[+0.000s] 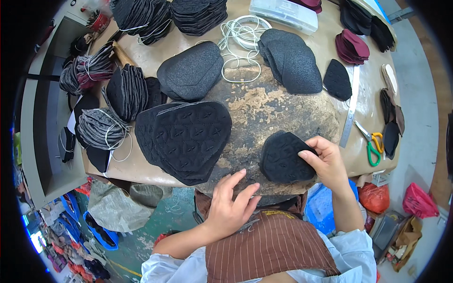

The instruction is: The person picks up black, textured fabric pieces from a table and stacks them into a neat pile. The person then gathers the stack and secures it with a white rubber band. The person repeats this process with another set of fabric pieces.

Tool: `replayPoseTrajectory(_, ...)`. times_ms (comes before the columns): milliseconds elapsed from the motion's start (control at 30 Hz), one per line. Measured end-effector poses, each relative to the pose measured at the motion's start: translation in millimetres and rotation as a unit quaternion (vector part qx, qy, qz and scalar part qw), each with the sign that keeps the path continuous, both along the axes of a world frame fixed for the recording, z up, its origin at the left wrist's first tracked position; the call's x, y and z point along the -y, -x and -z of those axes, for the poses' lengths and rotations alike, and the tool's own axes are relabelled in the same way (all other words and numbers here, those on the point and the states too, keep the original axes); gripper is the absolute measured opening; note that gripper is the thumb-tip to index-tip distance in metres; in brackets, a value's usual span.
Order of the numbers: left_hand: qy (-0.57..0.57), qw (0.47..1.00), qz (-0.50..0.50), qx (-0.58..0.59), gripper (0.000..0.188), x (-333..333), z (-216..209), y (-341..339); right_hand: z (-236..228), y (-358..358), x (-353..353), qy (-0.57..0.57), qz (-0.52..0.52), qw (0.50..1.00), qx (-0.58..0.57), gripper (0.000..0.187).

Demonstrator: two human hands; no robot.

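My right hand (pixel 329 164) pinches the right edge of a small black quilted fabric piece (pixel 285 158) between thumb and fingers. That piece lies at the near side of a worn wooden block (pixel 257 111); whether it is one layer or a small stack I cannot tell. My left hand (pixel 231 203) hovers by the block's near edge with its fingers apart, holding nothing. Left of it lies a stack of larger black quilted pieces (pixel 191 137), slightly fanned out. Dark grey speckled pieces lie beyond in two piles, one at left (pixel 189 70) and one at right (pixel 292 61).
White cord (pixel 240 35) is heaped behind the block, near a clear plastic box (pixel 285 14). A metal ruler (pixel 349 111) and green-and-yellow scissors (pixel 373 144) lie at right. Tied bundles of grey pieces (pixel 101 127) crowd the left, with maroon pieces (pixel 351 47) at far right.
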State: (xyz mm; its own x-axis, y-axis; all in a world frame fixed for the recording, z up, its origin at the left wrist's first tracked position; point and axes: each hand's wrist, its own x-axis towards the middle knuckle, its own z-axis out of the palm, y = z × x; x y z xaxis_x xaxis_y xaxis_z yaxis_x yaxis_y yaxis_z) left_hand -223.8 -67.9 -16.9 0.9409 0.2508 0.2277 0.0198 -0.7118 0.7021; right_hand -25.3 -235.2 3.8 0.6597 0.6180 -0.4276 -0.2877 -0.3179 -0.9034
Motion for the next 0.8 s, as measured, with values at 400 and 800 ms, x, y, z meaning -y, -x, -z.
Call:
replayPoseTrajectory(400, -0.041, 0.998, 0.036, -0.023, 0.051, 6, 3, -5, 3, 3, -3, 0.026, -0.016, 0.999, 0.034, 0.009)
replayPoseTrajectory(800, -0.152, 0.981, 0.078, -0.088, 0.067, 9, -1, -13, 4, 2, -10, 0.080, -0.002, 0.994, 0.077, 0.011)
